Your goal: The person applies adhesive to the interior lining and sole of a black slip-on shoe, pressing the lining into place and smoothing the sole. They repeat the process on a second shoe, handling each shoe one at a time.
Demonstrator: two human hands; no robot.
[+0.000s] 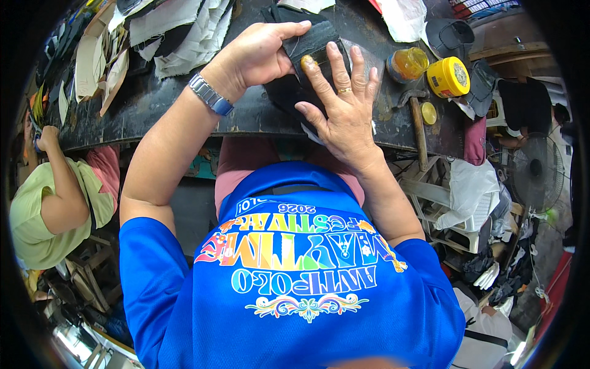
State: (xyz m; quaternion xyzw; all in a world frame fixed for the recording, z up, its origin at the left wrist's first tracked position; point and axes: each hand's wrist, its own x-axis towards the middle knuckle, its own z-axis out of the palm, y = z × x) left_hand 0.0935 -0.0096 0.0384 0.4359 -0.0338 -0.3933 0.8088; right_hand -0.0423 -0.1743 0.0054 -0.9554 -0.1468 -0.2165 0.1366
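Note:
On the dark worktable [178,114] lies a piece of black material [307,42], layered or folded, its exact kind unclear. My left hand [261,55] grips its left edge, thumb on top and the other fingers partly hidden beneath. Spread flat across the lower right of the piece is my right hand [344,114], fingers apart. A yellowish-brown smear, like glue, coats the tip of its index finger. More black material hangs below, between the two hands, partly covered by them. A clear sheet [364,55] shows behind the right fingers.
A hammer [419,132] rests at the table's right edge beside a round yellow lid [428,113]. Behind stand a jar of amber stuff [405,64] and a yellow tub [447,77]. Pale cut pieces [190,37] pile up far left. A person in light green [58,203] sits left.

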